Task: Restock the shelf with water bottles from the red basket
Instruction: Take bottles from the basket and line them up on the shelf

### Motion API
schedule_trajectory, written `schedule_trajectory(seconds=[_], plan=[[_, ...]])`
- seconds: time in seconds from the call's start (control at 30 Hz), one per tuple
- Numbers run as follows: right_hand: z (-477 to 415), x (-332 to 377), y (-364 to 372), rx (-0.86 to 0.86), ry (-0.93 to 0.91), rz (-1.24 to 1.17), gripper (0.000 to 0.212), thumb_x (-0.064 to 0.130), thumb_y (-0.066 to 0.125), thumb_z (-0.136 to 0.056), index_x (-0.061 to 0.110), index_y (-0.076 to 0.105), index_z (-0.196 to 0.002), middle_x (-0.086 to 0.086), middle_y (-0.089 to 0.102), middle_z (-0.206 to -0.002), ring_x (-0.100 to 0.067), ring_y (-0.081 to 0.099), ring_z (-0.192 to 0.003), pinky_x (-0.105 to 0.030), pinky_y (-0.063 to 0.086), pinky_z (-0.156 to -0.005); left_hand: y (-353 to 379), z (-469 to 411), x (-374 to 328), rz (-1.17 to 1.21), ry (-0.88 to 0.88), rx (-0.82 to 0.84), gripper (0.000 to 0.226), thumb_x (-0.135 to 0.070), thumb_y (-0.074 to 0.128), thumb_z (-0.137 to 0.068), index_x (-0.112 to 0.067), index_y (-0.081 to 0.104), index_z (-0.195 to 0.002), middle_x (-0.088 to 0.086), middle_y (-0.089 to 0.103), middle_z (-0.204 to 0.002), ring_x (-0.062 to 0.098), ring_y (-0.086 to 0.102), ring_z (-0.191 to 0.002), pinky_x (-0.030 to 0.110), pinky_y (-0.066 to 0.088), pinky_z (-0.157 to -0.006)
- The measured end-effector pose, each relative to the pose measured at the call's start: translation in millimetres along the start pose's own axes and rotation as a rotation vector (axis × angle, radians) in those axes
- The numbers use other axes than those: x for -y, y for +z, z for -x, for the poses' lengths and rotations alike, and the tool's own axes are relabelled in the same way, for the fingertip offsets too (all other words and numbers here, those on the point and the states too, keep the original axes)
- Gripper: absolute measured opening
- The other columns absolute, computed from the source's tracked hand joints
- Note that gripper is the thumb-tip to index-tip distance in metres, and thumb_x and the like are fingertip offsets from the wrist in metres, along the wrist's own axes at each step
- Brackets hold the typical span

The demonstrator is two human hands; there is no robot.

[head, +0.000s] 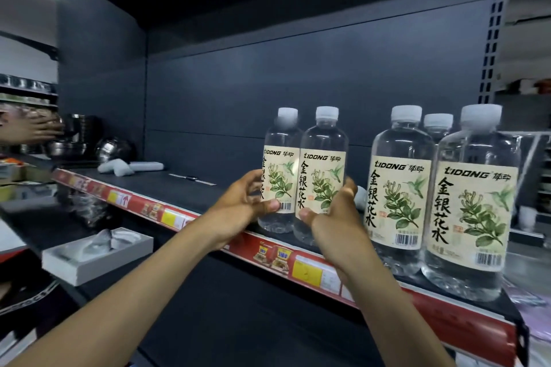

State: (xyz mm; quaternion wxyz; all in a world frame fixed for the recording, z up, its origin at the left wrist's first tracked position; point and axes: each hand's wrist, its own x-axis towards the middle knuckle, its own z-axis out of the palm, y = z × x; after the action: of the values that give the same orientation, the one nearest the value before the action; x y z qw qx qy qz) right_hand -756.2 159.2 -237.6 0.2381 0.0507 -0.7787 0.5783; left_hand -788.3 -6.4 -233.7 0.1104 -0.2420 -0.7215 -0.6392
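Two clear water bottles with cream flower labels and white caps stand upright side by side at the front of the dark shelf (208, 188). My left hand (243, 205) grips the left bottle (278, 164) low on its label. My right hand (334, 217) grips the right bottle (323, 170) the same way. Three more bottles of the same kind stand further right on the shelf: one (401, 197), one at the front right (474, 211), and one behind them (438, 125), mostly hidden. The red basket is not in view.
A red price strip (298, 259) runs along the shelf's front edge. Steel bowls (113, 147) and white wrapped items (119, 167) sit at the shelf's far left. A white box (98, 256) lies on a lower shelf at left. Another person's hand (35, 128) shows at the left edge.
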Motion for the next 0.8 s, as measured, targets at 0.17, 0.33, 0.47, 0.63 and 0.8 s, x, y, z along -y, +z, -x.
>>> schedule_trajectory(seconds=[0.17, 0.33, 0.47, 0.63, 0.8], plan=[[9, -1, -1, 0.028, -0.015, 0.028, 0.093, 0.015, 0.068, -0.085, 0.045, 0.005, -0.146, 0.004, 0.036, -0.151, -0.024, 0.041, -0.134, -0.049, 0.040, -0.108, 1, 2, 6, -0.005, 0.008, -0.001, 0.049, -0.002, 0.067, -0.087, -0.026, 0.051, -0.127, -0.003, 0.066, -0.121, 0.014, 0.064, -0.113, 0.023, 0.051, -0.091], [22, 12, -12, 0.046, -0.017, 0.091, 0.105, 0.018, 0.067, -0.089, 0.036, -0.014, -0.152, 0.005, 0.019, -0.159, -0.014, 0.034, -0.136, -0.024, 0.033, -0.108, 5, 3, 5, -0.029, -0.013, -0.026, 0.048, -0.006, 0.067, -0.089, -0.036, 0.051, -0.122, -0.013, 0.068, -0.116, 0.001, 0.064, -0.108, 0.013, 0.050, -0.085], [50, 23, -13, 0.014, -0.143, 0.232, 0.105, 0.022, 0.062, -0.093, 0.033, -0.025, -0.150, 0.006, 0.004, -0.160, -0.005, 0.026, -0.131, -0.014, 0.028, -0.102, 9, 12, -9, -0.119, -0.007, -0.073, 0.057, -0.009, 0.066, -0.090, -0.035, 0.042, -0.134, -0.013, 0.062, -0.118, 0.001, 0.058, -0.110, 0.019, 0.046, -0.091], [89, 32, 2, -0.050, -0.347, 0.369, 0.092, 0.023, 0.057, -0.093, 0.037, -0.013, -0.151, 0.015, -0.015, -0.156, -0.013, 0.004, -0.148, -0.038, 0.026, -0.119, -4, 37, -24, -0.413, 0.073, -0.189, 0.067, -0.019, 0.065, -0.092, -0.034, 0.032, -0.148, -0.011, 0.046, -0.137, 0.007, 0.046, -0.128, 0.032, 0.039, -0.106], [117, 33, 42, 0.084, -0.471, 0.451, 0.070, 0.024, 0.051, -0.093, 0.034, 0.015, -0.152, 0.005, 0.002, -0.155, -0.022, 0.008, -0.148, -0.041, 0.030, -0.115, -43, 114, -28, -0.922, 0.163, -0.279, 0.069, -0.018, 0.061, -0.091, -0.031, 0.028, -0.151, -0.004, 0.042, -0.147, 0.015, 0.040, -0.134, 0.028, 0.035, -0.106]])
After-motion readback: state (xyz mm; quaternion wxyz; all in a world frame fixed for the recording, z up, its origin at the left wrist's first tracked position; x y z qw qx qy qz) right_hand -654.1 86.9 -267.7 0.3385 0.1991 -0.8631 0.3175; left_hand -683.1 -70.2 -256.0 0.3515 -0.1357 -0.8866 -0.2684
